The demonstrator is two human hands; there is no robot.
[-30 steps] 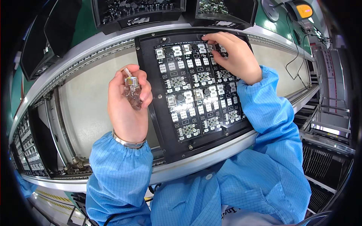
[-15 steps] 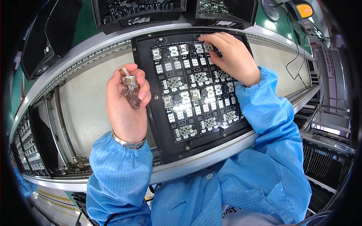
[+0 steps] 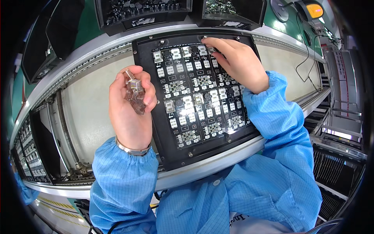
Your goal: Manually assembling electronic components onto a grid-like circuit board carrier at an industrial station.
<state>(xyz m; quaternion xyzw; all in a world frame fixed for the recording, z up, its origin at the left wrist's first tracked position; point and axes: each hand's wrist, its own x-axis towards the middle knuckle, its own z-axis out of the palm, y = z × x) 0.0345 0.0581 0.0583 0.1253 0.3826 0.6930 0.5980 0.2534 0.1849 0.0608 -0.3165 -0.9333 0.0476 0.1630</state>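
Observation:
My left hand [image 3: 130, 105] is held palm up left of the black carrier frame, its fingers curled around a clump of small pin-like metal parts [image 3: 135, 95]. These parts are silvery and brownish; their exact kind cannot be told. A black panel of circuit boards [image 3: 206, 84] with white and dark components lies in the carrier frame [image 3: 156, 128]. Over its far right part is my right hand [image 3: 237, 58], thumb and index finger apart. The index fingertip is at a small knob [image 3: 203, 39] on the frame's far edge, and nothing shows in its grip. The other fingers are partly hidden.
The frame rests across a conveyor with metal rails [image 3: 93, 56]. Beyond stand black bins [image 3: 144, 19] of small parts, with another bin [image 3: 48, 43] at far left. More boards [image 3: 29, 152] lie at left. An orange-screened device [image 3: 314, 11] and a wire rack [image 3: 331, 171] are at right.
The carrier frame with its boards has shifted slightly left, and my right hand has moved left with it. My left hand stays nearly in place with the metal parts.

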